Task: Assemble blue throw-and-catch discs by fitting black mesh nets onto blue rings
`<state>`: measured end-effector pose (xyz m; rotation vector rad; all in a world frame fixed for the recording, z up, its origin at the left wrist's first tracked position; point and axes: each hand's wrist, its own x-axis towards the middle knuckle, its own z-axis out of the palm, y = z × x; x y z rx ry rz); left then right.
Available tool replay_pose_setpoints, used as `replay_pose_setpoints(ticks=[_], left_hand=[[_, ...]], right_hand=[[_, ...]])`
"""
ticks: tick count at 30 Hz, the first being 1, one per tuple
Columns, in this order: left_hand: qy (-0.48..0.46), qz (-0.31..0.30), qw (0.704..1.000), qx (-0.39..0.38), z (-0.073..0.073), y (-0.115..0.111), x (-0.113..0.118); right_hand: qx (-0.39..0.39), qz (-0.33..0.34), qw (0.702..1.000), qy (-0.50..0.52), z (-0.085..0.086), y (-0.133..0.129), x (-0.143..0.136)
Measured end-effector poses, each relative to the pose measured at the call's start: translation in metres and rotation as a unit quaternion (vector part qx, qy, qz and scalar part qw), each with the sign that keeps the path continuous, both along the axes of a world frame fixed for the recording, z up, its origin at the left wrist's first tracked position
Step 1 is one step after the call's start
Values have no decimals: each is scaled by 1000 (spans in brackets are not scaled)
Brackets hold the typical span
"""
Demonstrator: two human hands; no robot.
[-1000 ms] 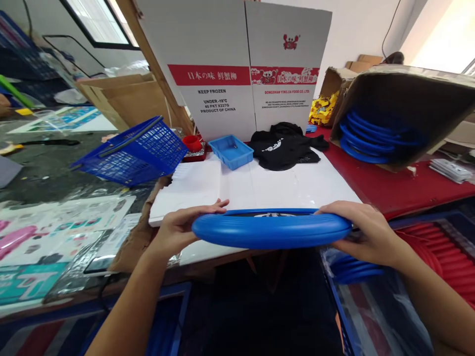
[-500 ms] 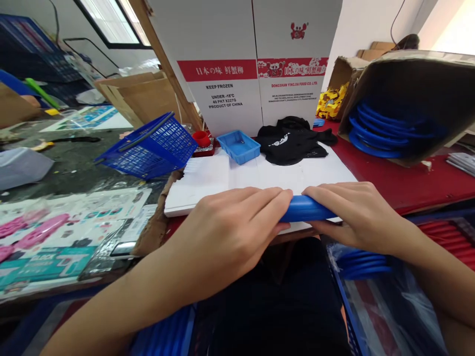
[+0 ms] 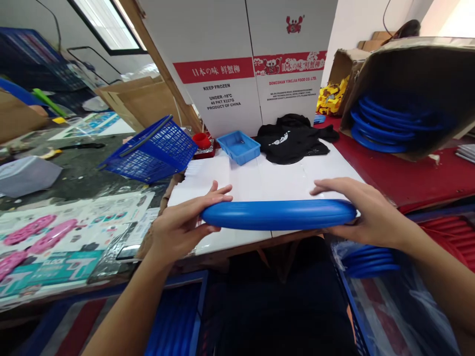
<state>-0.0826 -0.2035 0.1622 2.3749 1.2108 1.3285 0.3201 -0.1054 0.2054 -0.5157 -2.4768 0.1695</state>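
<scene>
A blue frisbee-like plastic disc (image 3: 278,214) is held up level, seen edge-on, so its face is hidden. My left hand (image 3: 185,220) pinches its left edge between thumb below and fingers above. At the opposite end my right hand (image 3: 365,210) grips the rim, thumb underneath and fingers over the top. Below and beyond the disc lies a white board (image 3: 267,180) on the table. On that board rest a light-blue tray (image 3: 239,148) and a crumpled black cloth (image 3: 293,141) with a white print.
An open carton (image 3: 411,79) on the right holds several blue discs (image 3: 386,131). Crates with blue and red discs (image 3: 445,242) stand low on both sides. A tilted blue basket (image 3: 152,151) and a red cup (image 3: 201,140) are to the left. White printed cartons (image 3: 222,39) form the back.
My left hand has moved left along the disc to its far edge, uncovering its full width. My right hand stays at the right end, its fingers a little more spread.
</scene>
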Motion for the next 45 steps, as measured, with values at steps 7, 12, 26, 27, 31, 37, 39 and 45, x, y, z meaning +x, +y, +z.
replay_pose_setpoints(ticks=[7,12,26,27,31,37,39,45], left_hand=[[142,3,990,19,45,-12,35],[262,31,963,57,79,-28,89],[228,30,968,104,54,-13,84],[218,29,971,96,51,-13,81],[150,20,987,59,30,-6,53],[12,-1,999,-36,4,12,-3],[67,10,997,-44,14,12,-2],[247,-3,969,16,65,-11,61]], right_hand=[[12,26,999,-40,-13,-6,-10],[17,39,998,-37,-4,-7,-16],[54,52,997,13,-14,-20,-25],[50,50,997,5,-12,-18,-27],[41,40,998,-16,-4,-4,-23],[-2,5,1000,-7,-15,9,3],[10,13,1000,-15,-18,5,1],[37,44,998,-16,-7,-9,-15]])
